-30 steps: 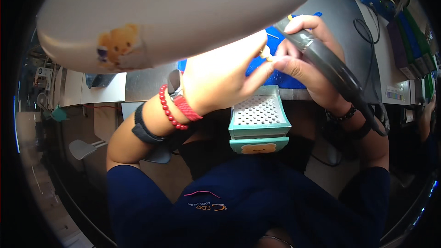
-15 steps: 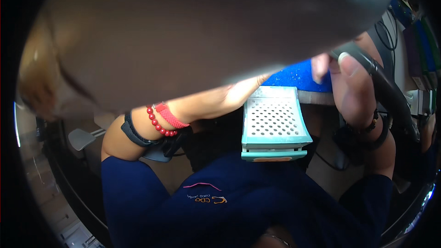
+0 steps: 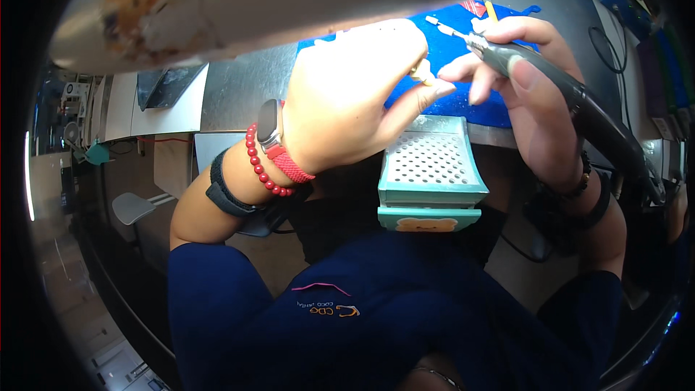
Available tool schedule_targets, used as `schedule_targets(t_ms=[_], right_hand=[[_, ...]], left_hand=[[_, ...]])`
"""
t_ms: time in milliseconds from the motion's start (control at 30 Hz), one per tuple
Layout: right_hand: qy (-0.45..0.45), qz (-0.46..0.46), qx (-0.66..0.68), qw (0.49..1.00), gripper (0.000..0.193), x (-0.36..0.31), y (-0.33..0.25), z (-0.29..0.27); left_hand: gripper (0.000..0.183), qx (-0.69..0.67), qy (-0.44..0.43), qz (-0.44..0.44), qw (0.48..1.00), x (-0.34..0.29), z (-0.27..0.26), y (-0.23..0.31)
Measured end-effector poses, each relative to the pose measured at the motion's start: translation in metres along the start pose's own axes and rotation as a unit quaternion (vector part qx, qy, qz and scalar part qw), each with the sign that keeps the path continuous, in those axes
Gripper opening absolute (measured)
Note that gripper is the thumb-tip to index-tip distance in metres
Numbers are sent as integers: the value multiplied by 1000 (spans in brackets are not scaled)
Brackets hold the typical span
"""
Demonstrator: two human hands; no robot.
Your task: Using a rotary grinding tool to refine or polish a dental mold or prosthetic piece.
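Head view: I have the left hand (image 3: pixel 355 90) pinching a small yellowish piece (image 3: pixel 422 72) between thumb and finger, just beyond the teal tray (image 3: pixel 434 197); the right hand (image 3: pixel 534 105) closes loosely round a dark handpiece (image 3: pixel 583 107), tip apart, farther off. Step, I judge: lining up for tooling. Next calls for steady pinch, gentle approach.

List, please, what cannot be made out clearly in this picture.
Head view:
Small pale piece: too small to identify, partly covered by the left hand.
Blue mat: partly behind that hand and the pale overhead housing.
Housing: cut off by the upper edge.
Its sticker: blurred.
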State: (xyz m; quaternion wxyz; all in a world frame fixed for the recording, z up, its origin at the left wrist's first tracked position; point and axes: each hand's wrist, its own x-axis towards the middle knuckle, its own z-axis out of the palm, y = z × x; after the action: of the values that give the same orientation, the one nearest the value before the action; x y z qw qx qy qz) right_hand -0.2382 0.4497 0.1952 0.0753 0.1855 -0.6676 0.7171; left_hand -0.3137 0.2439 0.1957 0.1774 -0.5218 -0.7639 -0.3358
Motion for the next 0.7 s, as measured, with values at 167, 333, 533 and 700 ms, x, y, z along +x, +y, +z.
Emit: schedule_targets(t_ms=[167,333,533,700], right_hand=[[-19,1,-83,996,34,1,-4,0],[-6,67,115,991,43,-3,6,8],[33,97,57,993,53,-4,2,14],[39,73,-1,997,53,-5,4,17]], left_hand=[[25,46,-56,0,997,8,0,10],[29,25,-66,88,994,19,-1,10],[24,90,-20,91,992,10,3,3],[26,106,-4,125,986,7,7,-2]])
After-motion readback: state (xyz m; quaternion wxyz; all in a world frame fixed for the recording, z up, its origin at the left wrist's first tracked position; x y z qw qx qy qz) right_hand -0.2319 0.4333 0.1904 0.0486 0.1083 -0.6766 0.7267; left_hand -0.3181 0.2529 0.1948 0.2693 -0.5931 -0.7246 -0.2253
